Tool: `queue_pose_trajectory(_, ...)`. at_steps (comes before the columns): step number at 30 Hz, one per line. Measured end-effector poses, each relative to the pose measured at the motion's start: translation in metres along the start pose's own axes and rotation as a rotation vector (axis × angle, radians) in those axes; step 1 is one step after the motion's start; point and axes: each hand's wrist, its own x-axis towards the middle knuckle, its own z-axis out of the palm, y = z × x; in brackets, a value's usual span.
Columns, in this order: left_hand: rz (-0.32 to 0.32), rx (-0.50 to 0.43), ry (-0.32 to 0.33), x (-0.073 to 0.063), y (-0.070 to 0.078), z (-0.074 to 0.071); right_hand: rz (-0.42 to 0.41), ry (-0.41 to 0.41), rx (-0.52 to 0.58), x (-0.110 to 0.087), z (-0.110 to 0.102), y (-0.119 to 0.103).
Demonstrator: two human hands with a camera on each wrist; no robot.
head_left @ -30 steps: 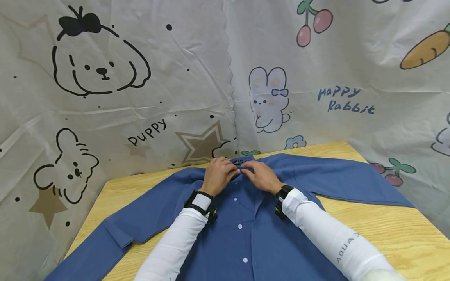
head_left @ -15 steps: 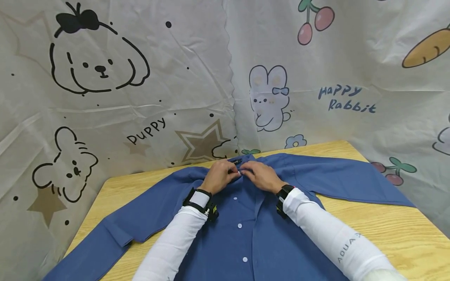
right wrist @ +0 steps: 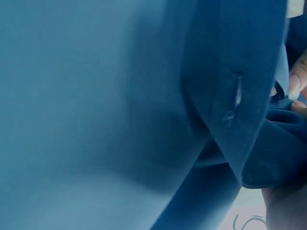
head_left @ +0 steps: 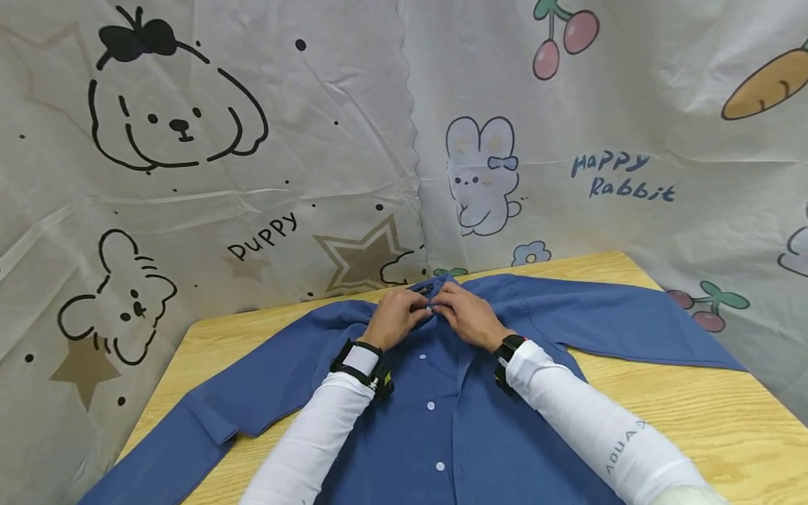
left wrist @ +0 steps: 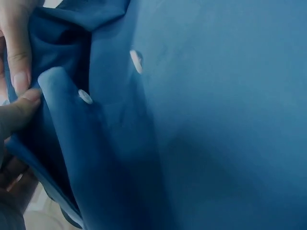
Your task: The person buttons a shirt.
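Observation:
A blue long-sleeved button-up shirt (head_left: 404, 435) lies front up, its collar (head_left: 447, 280) toward the far edge. At the neck my left hand (head_left: 393, 319) pinches the front edge between thumb and fingers. Facing it, my right hand (head_left: 470, 317) pinches the opposite edge, fingertips almost meeting the left ones. White buttons run down the placket, one button (head_left: 431, 406) below the hands. The left wrist view has a button (left wrist: 85, 96) close by the pinched cloth. In the right wrist view a stitched buttonhole (right wrist: 238, 91) shows on the front flap. Fingers partly hide the collar ends.
Under the shirt is a wooden table (head_left: 707, 407). One sleeve (head_left: 208, 414) stretches to the near left, the other sleeve (head_left: 631, 322) to the right. A white printed cloth (head_left: 353, 140) hangs right behind the table.
My left hand has dropped slightly and its fingers have curled in more at the neck edge. My right hand stays nearly in place, its fingers shifting a little. The shirt body lies as before.

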Motion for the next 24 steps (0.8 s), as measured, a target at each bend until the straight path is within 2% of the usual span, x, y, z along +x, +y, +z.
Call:
queue_pose_trajectory(6, 0.022, 0.007, -0.015, -0.0019, -0.0038, -0.0016, -0.002, -0.04, -0.014, 0.0, -0.0009, -0.0013)
queue_pose_trajectory(12, 0.085, 0.036, -0.017, 0.0004, -0.0045, -0.0032, 0.03, -0.032, 0.02, -0.0013, -0.001, -0.001)
queue_pose_trajectory(20, 0.193, 0.1, 0.049, -0.0027, -0.0055, 0.0018, 0.058, -0.018, 0.112, -0.0033, 0.0019, 0.0013)
queue_pose_trajectory(24, 0.202, 0.122, 0.114, -0.0053, -0.0058, 0.0044, 0.084, -0.011, 0.145, -0.004, 0.0032, -0.0002)
